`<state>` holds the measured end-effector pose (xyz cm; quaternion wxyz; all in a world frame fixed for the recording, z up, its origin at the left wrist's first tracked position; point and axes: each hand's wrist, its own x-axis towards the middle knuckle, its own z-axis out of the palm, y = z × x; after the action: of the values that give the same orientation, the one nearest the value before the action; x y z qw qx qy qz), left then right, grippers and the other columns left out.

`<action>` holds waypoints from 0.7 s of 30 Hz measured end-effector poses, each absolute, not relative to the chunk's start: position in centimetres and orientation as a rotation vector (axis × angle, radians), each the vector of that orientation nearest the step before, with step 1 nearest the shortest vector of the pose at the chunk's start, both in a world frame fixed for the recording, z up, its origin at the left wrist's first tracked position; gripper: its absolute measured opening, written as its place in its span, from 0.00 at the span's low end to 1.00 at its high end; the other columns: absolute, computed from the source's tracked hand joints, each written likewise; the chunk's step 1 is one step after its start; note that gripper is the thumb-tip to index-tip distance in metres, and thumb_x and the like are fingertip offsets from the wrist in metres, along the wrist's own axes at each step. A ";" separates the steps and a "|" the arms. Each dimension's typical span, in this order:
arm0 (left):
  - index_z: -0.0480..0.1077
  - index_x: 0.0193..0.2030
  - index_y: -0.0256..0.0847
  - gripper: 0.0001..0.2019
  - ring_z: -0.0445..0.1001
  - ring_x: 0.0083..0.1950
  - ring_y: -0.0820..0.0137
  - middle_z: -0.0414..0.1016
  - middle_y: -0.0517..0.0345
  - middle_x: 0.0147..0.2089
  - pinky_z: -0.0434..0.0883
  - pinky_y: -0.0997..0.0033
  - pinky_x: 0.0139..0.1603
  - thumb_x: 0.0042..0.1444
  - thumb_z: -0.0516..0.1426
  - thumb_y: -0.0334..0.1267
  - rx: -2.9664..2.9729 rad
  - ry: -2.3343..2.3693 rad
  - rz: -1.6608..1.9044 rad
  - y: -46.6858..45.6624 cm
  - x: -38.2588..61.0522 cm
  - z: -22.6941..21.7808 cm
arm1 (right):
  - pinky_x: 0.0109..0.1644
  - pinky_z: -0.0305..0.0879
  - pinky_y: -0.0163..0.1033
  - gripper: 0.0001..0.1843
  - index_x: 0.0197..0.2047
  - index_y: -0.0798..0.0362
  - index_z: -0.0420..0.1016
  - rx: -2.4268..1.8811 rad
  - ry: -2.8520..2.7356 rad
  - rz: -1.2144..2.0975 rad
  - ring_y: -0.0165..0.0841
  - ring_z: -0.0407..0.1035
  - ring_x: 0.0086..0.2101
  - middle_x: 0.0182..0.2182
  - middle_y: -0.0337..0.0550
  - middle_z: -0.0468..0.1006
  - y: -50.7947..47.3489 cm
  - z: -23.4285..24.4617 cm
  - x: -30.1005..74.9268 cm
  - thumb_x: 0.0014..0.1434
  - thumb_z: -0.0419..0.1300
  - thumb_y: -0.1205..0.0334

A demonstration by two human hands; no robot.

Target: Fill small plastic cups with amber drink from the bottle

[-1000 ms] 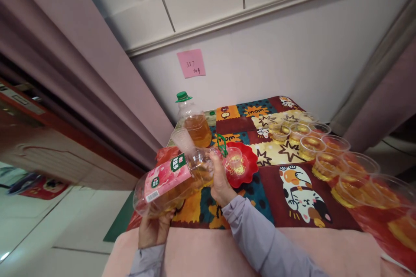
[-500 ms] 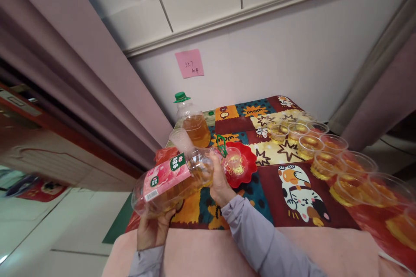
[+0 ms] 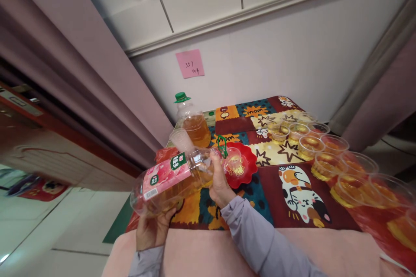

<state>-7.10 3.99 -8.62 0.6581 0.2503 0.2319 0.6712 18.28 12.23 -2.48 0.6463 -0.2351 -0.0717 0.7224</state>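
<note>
A large clear bottle [image 3: 172, 179] with a pink label and amber liquid lies tilted on its side, neck pointing right toward a small clear cup [image 3: 234, 160] standing in a red dish [image 3: 248, 169]. My left hand [image 3: 152, 229] is closed under the bottle's base. My right hand [image 3: 219, 184] grips the bottle near its neck, beside its green handle loop. Amber liquid sits in the cup.
A second bottle [image 3: 191, 123] with a green cap stands upright behind. Several clear cups of amber liquid [image 3: 325, 156] line the right side of the patterned tablecloth [image 3: 299, 194]. A pink note [image 3: 190, 63] is stuck on the wall. A curtain hangs at left.
The bottle's base has dropped very slightly and moved left; both hands keep their grip.
</note>
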 end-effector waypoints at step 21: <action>0.69 0.74 0.59 0.31 0.86 0.58 0.52 0.82 0.52 0.67 0.86 0.48 0.51 0.66 0.56 0.31 0.592 0.602 1.565 4.0 -7.7 -9.4 | 0.36 0.81 0.41 0.33 0.52 0.51 0.84 -0.556 -0.151 1.663 0.42 0.84 0.38 0.34 0.45 0.89 12.2 -1.9 18.5 0.58 0.70 0.32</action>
<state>-7.69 4.02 -9.40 0.6301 0.2586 0.2629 0.6834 18.50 12.20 -1.89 0.6373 -0.2433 -0.0663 0.7282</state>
